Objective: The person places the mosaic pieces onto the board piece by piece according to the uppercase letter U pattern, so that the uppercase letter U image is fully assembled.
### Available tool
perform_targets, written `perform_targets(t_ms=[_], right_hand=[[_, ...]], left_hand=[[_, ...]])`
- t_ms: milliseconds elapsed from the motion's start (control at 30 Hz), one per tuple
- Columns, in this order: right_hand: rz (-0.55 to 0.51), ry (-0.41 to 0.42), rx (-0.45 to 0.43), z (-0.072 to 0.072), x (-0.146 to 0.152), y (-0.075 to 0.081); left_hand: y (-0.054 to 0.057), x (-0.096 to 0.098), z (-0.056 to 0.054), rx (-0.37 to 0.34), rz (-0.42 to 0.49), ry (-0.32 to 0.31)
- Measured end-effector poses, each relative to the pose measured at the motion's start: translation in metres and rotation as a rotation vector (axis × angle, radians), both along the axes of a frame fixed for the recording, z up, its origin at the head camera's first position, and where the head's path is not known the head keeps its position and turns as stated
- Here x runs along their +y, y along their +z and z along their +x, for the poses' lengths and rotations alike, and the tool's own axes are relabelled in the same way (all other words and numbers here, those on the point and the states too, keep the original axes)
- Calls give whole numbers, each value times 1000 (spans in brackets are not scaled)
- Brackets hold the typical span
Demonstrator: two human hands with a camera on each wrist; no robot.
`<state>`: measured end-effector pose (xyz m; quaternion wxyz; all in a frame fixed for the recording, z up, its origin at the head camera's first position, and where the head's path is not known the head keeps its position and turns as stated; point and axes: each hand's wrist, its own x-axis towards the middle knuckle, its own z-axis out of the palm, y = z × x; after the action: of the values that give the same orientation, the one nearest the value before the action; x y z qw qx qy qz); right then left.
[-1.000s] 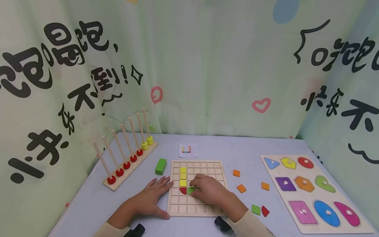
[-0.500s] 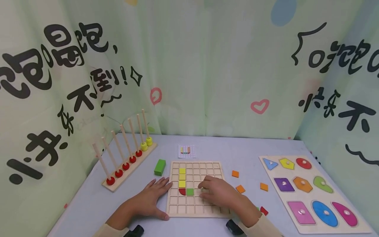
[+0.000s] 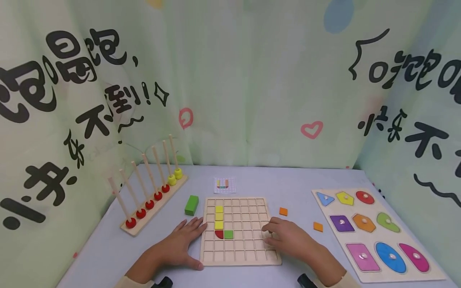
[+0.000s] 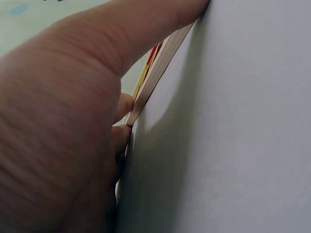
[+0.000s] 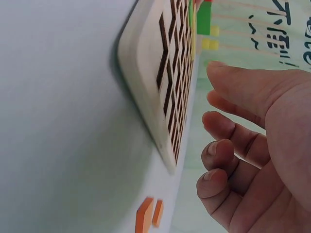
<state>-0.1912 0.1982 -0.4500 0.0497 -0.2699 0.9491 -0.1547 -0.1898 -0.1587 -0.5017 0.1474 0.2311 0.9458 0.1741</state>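
Observation:
A wooden grid board (image 3: 248, 245) lies flat on the table. Three yellow square tiles (image 3: 219, 217) fill a column in it, above a red quarter-round tile (image 3: 219, 235) with a green square tile (image 3: 228, 235) at its right. My left hand (image 3: 180, 245) rests beside the board's left side, fingers spread, with fingertips and thumb at its edge. Over the board's right edge hovers my right hand (image 3: 293, 239), its fingers loosely bent; the right wrist view shows nothing between thumb and fingers. Past the board lie two orange tiles (image 3: 283, 211). The right arm covers the area nearer me.
A patterned card (image 3: 224, 185) lies behind the grid board. To the left are a green block (image 3: 191, 205) and a pegged wooden stand (image 3: 135, 229) with red and yellow beads. A shape puzzle board (image 3: 363, 237) with knobbed pieces occupies the right side.
My right hand has left the green tile, which now shows fully in the grid, and moved right to the board's edge. The left hand stays put. The view has shifted slightly.

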Motion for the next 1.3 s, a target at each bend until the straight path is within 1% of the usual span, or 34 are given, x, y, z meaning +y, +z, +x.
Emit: perform_targets(t_ms=[100,200,400,500,733,833,900,1067,1167,1300], right_hand=[[3,-37,-2,2,10,-1],[12,-55,5,5,20,-3],[5,-35,19,14,39,-9],[4,-41,24,19,48,-11],[11,-104,11,29,66,-12],[11,-135,4,33,73,-12],[6,-160,-11,34,77,-11],[18,-257,-71,35,82,-12],[21,-325,-128,34,83,-13],[34,-359,-175,33,85,-14]], left_hand=[[2,0,0,3,13,0],[3,1,1,9,14,-7],[3,1,0,3,23,-14],[4,1,1,-11,34,-9],[2,0,2,-15,23,0],[3,0,1,-9,15,-2],[4,0,1,-5,14,-3],[5,-1,1,5,21,-10],[3,-1,1,9,24,-12],[1,-2,1,9,24,-10]])
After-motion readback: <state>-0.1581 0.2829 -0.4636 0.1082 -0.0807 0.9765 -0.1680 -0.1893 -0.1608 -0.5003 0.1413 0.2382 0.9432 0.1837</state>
